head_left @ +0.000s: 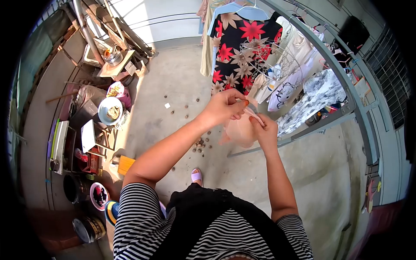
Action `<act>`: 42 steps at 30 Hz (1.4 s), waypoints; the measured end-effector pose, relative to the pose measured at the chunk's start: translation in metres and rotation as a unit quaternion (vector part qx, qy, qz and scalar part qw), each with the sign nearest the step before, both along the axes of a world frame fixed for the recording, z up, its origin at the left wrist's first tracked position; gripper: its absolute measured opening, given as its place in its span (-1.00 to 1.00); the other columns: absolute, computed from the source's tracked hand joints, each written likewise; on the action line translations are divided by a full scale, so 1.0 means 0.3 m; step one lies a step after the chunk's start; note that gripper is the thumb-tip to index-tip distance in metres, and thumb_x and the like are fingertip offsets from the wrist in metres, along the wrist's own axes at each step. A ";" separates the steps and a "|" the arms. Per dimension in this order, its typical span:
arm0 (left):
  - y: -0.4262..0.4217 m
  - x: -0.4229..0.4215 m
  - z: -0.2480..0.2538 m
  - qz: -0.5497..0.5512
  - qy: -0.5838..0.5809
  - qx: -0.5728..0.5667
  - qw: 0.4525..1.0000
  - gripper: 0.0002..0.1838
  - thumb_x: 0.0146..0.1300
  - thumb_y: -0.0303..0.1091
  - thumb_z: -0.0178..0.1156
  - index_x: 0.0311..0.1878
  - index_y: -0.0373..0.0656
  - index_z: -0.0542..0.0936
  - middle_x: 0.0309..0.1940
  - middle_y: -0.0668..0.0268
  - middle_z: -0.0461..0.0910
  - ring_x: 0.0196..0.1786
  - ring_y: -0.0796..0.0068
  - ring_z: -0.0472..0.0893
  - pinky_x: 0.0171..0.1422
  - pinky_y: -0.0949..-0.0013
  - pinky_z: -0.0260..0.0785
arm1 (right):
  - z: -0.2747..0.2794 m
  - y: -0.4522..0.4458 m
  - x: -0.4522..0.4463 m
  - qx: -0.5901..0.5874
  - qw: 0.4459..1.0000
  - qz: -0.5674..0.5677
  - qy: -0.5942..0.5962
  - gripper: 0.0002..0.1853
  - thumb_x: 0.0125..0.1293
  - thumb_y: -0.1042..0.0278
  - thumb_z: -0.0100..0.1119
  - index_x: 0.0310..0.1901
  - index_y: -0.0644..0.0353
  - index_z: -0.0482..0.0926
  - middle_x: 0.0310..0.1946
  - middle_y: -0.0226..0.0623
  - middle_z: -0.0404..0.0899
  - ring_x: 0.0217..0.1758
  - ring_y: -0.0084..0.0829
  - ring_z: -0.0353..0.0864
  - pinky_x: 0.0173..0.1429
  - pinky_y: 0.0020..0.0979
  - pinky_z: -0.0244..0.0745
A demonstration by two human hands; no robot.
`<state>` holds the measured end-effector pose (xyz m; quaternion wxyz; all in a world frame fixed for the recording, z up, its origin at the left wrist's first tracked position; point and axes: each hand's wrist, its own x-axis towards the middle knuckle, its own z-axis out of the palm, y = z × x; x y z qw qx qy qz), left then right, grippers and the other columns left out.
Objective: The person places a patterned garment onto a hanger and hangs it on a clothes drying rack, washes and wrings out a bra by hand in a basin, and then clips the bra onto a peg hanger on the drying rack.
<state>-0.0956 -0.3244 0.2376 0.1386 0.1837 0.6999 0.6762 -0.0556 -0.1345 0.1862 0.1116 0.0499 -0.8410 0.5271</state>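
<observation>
A sheer pale-pink cloth (239,133) hangs bunched in front of me, below and between my two hands. My left hand (226,106) pinches its upper edge, thumb and fingers pressed together. My right hand (265,132) grips the side of the same cloth, with the thumb on top. Its exact kind is hard to tell, as folds and fingers cover part of it. Just beyond my hands hangs a black floral dress (247,47) with red and beige flowers.
A grey metal rack (323,45) with several hung garments runs along the right, and a wire hanger ring (277,65) dangles there. Small round brown things (199,145) lie scattered on the concrete floor. At left stand a basin (110,111), a small chair (93,136) and buckets (89,229).
</observation>
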 end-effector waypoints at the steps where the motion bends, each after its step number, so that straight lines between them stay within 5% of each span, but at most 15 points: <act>1: -0.029 -0.010 0.005 0.015 0.028 -0.004 0.999 -0.69 0.28 -0.33 0.16 0.04 -0.21 0.44 -0.33 0.27 0.60 -0.30 0.55 0.60 -0.21 0.51 0.47 | -0.006 0.030 -0.026 -0.103 0.994 0.015 -0.043 -0.75 0.19 0.33 0.24 -0.19 0.34 0.59 -0.41 -0.34 0.61 -0.35 -0.62 0.51 -0.29 -0.52 0.40; 6: -0.168 -0.082 -0.199 0.040 0.147 -0.023 0.988 -0.53 0.19 -0.35 0.26 0.14 -0.15 0.36 -0.17 0.23 0.56 -0.07 0.47 0.52 0.08 0.35 0.35 | 0.049 0.099 -0.099 -0.365 0.925 0.096 -0.039 -0.67 0.20 0.32 0.26 -0.12 0.43 0.55 -0.23 -0.25 0.61 -0.18 -0.49 0.58 -0.03 -0.49 0.45; 8: -0.182 -0.059 -0.238 -0.052 0.151 0.004 0.987 -0.37 0.18 -0.41 0.26 0.29 -0.07 0.21 -0.13 0.23 0.54 -0.04 0.45 0.51 0.13 0.34 0.32 | 0.065 0.116 -0.127 -0.476 0.871 0.110 -0.055 -0.70 0.23 0.39 0.20 -0.07 0.41 0.51 -0.15 -0.21 0.60 -0.11 -0.42 0.60 0.06 -0.43 0.47; 10: -0.180 -0.049 -0.260 -0.082 0.139 -0.015 0.987 -0.24 0.20 -0.47 0.22 0.39 0.00 0.05 -0.12 0.26 0.53 -0.02 0.47 0.50 0.16 0.36 0.29 | 0.061 0.121 -0.163 -0.501 0.858 0.104 -0.046 -0.71 0.25 0.40 0.16 -0.05 0.40 0.48 -0.12 -0.17 0.59 -0.09 -0.37 0.62 0.08 -0.37 0.49; 12: -0.165 -0.073 -0.293 -0.136 0.025 0.109 0.984 -0.23 0.23 -0.51 0.16 0.43 0.01 -0.01 -0.12 0.30 0.52 -0.04 0.54 0.49 0.14 0.40 0.28 | 0.063 0.122 -0.195 -0.541 0.829 0.129 -0.063 -0.69 0.25 0.37 0.14 -0.04 0.41 0.47 -0.13 -0.15 0.59 -0.09 -0.35 0.62 0.06 -0.34 0.52; 17: -0.141 -0.145 -0.266 -0.137 -0.005 0.148 0.979 -0.37 0.27 -0.46 0.14 0.38 -0.08 0.14 -0.10 0.32 0.48 -0.06 0.62 0.45 0.09 0.49 0.28 | 0.053 0.109 -0.254 -0.545 0.827 0.116 -0.074 -0.67 0.26 0.34 0.12 -0.04 0.41 0.47 -0.14 -0.14 0.59 -0.10 -0.34 0.62 0.02 -0.34 0.54; 22: -0.074 -0.220 -0.347 -0.123 0.013 0.072 0.990 -0.53 0.21 -0.32 0.25 0.16 -0.21 0.41 -0.12 0.40 0.51 -0.11 0.64 0.47 -0.02 0.52 0.33 | -0.005 0.062 -0.260 -0.530 0.838 0.082 -0.100 -0.66 0.23 0.36 0.17 -0.05 0.42 0.48 -0.14 -0.16 0.59 -0.09 -0.36 0.61 0.05 -0.37 0.51; 29: -0.085 -0.355 -0.462 -0.265 -0.135 0.112 0.948 -0.66 0.20 -0.33 0.26 0.01 -0.23 0.48 -0.22 0.46 0.49 -0.23 0.69 0.42 -0.19 0.56 0.28 | -0.078 0.028 -0.217 -0.505 0.847 0.102 -0.128 -0.62 0.15 0.39 0.23 -0.03 0.44 0.51 -0.07 -0.15 0.58 -0.03 -0.37 0.57 0.13 -0.33 0.41; 32: -0.049 -0.423 -0.612 -0.297 -0.098 0.134 0.940 -0.66 0.24 -0.18 0.21 -0.03 -0.20 0.50 -0.23 0.42 0.52 -0.17 0.59 0.52 -0.05 0.46 0.33 | -0.072 0.029 -0.211 -0.522 0.840 0.068 -0.130 -0.64 0.15 0.39 0.23 -0.05 0.42 0.51 -0.10 -0.16 0.59 -0.05 -0.37 0.58 0.11 -0.34 0.42; 35: -0.022 -0.445 -0.606 -0.232 -0.181 0.206 0.933 -0.68 0.29 -0.17 0.13 -0.07 -0.23 0.52 -0.24 0.39 0.55 -0.23 0.58 0.53 -0.09 0.48 0.35 | -0.125 0.071 -0.212 -0.540 0.834 -0.032 -0.105 -0.67 0.17 0.39 0.23 -0.07 0.40 0.51 -0.14 -0.18 0.59 -0.07 -0.37 0.59 0.08 -0.34 0.44; 40: 0.019 -0.498 -0.559 -0.173 -0.251 0.115 0.945 -0.66 0.37 -0.15 0.01 -0.07 -0.27 0.53 -0.26 0.40 0.57 -0.22 0.63 0.51 -0.08 0.54 0.34 | -0.220 0.139 -0.201 -0.559 0.819 -0.065 -0.116 -0.69 0.18 0.39 0.21 -0.07 0.37 0.51 -0.15 -0.22 0.60 -0.08 -0.37 0.59 0.06 -0.36 0.45; 42: 0.037 -0.480 -0.484 -0.186 -0.174 0.042 0.966 -0.66 0.39 -0.16 0.00 -0.06 -0.28 0.54 -0.26 0.42 0.57 -0.22 0.68 0.50 -0.11 0.57 0.35 | -0.267 0.158 -0.197 -0.570 0.810 -0.063 -0.122 -0.68 0.18 0.39 0.21 -0.06 0.37 0.50 -0.14 -0.22 0.59 -0.08 -0.38 0.59 0.06 -0.36 0.46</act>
